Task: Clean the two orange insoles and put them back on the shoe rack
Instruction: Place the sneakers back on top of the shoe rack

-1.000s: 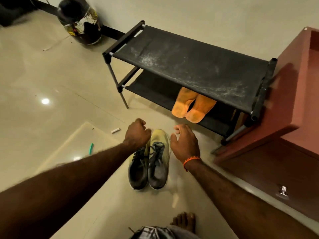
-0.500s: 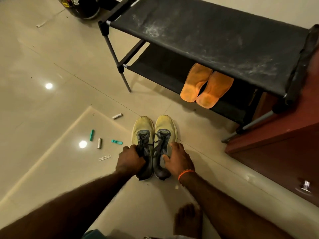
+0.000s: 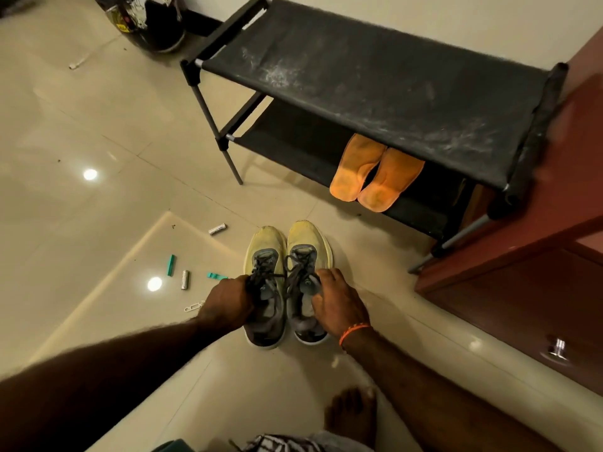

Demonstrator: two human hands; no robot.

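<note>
Two orange insoles [image 3: 375,172] lie side by side on the lower shelf of a black fabric shoe rack [image 3: 375,83], heels jutting over its front edge. A pair of yellow and grey sneakers [image 3: 287,275] stands on the floor in front of the rack. My left hand [image 3: 228,301] grips the left sneaker at its laces and collar. My right hand [image 3: 336,305] grips the right sneaker's collar, thumb inside the opening; an orange band circles that wrist.
The rack's top shelf is dusty. A reddish-brown cabinet [image 3: 522,288] stands right of the rack. Several small items, batteries [image 3: 185,279] and green pieces [image 3: 170,265], lie on the tiles to the left. A dark helmet [image 3: 146,21] sits at the far left. My bare foot [image 3: 352,415] is below.
A second ago both hands hovered over the sneakers' toes; they have drawn back to the heels and taken hold of the collars. The camera has tilted down.
</note>
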